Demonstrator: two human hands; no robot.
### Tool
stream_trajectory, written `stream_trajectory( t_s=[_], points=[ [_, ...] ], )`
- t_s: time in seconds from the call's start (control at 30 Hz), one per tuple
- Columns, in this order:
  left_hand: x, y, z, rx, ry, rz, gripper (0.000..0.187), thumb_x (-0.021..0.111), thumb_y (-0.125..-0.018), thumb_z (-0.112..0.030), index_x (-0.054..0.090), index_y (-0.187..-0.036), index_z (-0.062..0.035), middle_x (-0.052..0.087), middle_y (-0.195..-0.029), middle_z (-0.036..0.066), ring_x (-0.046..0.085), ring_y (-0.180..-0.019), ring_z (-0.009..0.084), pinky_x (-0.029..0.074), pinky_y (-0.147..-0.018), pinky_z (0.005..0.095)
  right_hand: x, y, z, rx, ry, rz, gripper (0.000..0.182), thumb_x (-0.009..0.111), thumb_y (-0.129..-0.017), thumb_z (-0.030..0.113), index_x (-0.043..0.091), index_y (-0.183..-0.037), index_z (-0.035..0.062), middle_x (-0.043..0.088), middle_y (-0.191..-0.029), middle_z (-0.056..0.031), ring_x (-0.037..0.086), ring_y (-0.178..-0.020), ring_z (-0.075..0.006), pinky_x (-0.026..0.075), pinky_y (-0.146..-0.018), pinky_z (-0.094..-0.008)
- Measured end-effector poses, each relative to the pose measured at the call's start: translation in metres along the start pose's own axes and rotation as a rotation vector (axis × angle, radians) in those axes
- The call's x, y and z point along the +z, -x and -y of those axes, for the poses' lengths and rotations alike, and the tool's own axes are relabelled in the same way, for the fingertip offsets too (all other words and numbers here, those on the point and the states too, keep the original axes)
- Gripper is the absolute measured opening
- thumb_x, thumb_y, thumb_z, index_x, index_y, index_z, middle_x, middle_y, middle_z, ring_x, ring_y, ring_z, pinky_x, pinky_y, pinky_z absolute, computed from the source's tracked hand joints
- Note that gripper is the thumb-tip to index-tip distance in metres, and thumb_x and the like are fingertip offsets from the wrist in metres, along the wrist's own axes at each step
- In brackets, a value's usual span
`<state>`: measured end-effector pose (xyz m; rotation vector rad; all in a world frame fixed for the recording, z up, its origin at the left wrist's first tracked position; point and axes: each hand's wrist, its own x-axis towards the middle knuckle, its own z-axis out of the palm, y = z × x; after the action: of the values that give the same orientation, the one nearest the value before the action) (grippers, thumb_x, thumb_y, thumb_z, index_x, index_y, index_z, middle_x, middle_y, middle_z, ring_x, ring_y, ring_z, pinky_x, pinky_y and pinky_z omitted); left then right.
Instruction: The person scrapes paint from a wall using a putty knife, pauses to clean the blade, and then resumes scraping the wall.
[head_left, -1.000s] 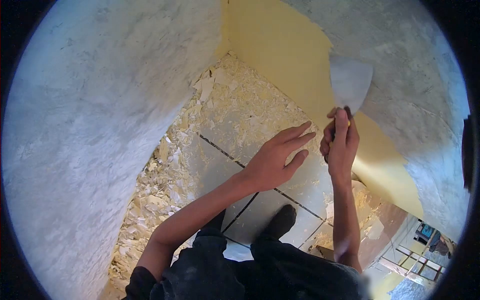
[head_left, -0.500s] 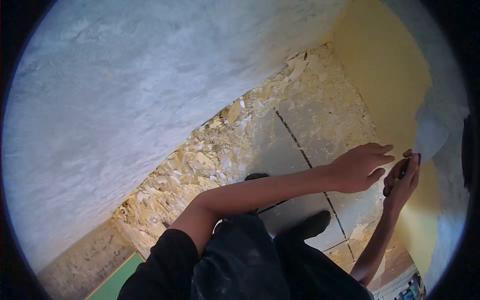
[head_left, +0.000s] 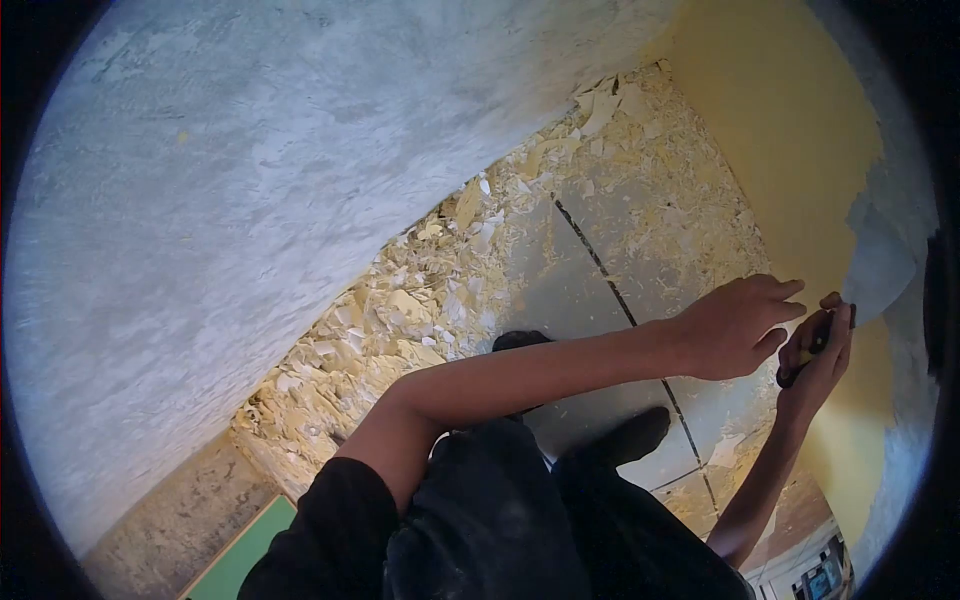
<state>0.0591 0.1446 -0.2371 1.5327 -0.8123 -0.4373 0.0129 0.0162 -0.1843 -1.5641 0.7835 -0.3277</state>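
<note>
A scraper (head_left: 818, 338) with a black and yellowish handle is gripped in my right hand (head_left: 815, 372), its fingers wrapped round it. The wide grey blade (head_left: 880, 275) lies close against the yellow painted wall (head_left: 790, 120), near the ragged edge where yellow gives way to bare grey. Just left of the handle, my left hand (head_left: 735, 328) hovers with fingers loosely bent and apart, holding nothing. My left forearm reaches across in front of my body.
Peeled paint flakes (head_left: 400, 305) cover the floor along the scraped grey wall (head_left: 250, 180) and into the corner. Dark-jointed grey tiles (head_left: 570, 290) show beneath my shoes (head_left: 640, 438). At lower left is a green panel (head_left: 240, 550).
The view has shifted slightly. Both hands and the scraper now appear a little farther right, the blade still by the wall. The grips look the same.
</note>
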Motion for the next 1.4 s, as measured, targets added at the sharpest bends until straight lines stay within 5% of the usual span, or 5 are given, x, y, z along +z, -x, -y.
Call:
stream_trajectory(
  t_s=[0.43, 0.7, 1.0, 1.2, 1.4],
  points=[
    [-0.003, 0.005, 0.003, 0.019, -0.017, 0.032, 0.037, 0.053, -0.092, -0.016, 0.055, -0.127, -0.0028, 0.047, -0.138, 0.019, 0.046, -0.125, 0.0358, 0.037, -0.106, 0.0434, -0.009, -0.003, -0.006, -0.017, 0.111, 0.008, 0.026, 0.048, -0.099, 0.031, 0.057, -0.101, 0.0073, 0.043, -0.057, 0.0037, 0.037, -0.042, -0.0038, 0.028, -0.037, -0.0203],
    [-0.017, -0.003, -0.009, -0.074, -0.022, 0.075, 0.043, 0.057, -0.091, -0.012, 0.05, -0.133, -0.0046, 0.043, -0.143, 0.017, 0.045, -0.13, 0.0333, 0.037, -0.106, 0.0393, -0.011, 0.002, 0.0, -0.046, -0.156, 0.208, 0.042, 0.042, -0.101, 0.037, 0.043, -0.128, 0.0051, 0.048, -0.074, -0.0029, 0.044, -0.049, -0.0079, 0.036, -0.043, -0.0215],
    [-0.032, -0.015, -0.02, -0.059, -0.074, 0.008, 0.055, 0.057, -0.092, -0.014, 0.038, -0.143, -0.006, 0.036, -0.148, 0.019, 0.038, -0.135, 0.0335, 0.035, -0.107, 0.0397, -0.012, -0.016, 0.008, -0.191, -0.118, 0.287, 0.051, 0.039, -0.103, 0.035, 0.031, -0.144, 0.0066, 0.056, -0.083, -0.0077, 0.045, -0.049, -0.0069, 0.036, -0.042, -0.0196],
    [-0.059, -0.059, -0.064, 0.195, -0.349, 0.027, 0.058, 0.053, -0.092, -0.01, 0.032, -0.145, -0.0047, 0.029, -0.152, 0.019, 0.032, -0.138, 0.0347, 0.031, -0.109, 0.0415, -0.005, -0.016, 0.005, -0.152, -0.293, 0.291, 0.049, 0.045, -0.101, 0.027, 0.035, -0.145, 0.0057, 0.054, -0.076, -0.0047, 0.052, -0.061, -0.0114, 0.048, -0.053, -0.0253],
    [-0.066, -0.096, -0.076, 0.253, -0.554, 0.139, 0.061, 0.045, -0.086, 0.003, 0.027, -0.144, 0.0016, 0.021, -0.152, 0.024, 0.034, -0.134, 0.0411, 0.035, -0.108, 0.0429, -0.021, -0.018, 0.011, -0.087, -0.417, 0.401, 0.051, 0.043, -0.102, 0.024, 0.028, -0.148, 0.0102, 0.054, -0.079, -0.0063, 0.052, -0.06, -0.0111, 0.047, -0.049, -0.0256]
  ],
)
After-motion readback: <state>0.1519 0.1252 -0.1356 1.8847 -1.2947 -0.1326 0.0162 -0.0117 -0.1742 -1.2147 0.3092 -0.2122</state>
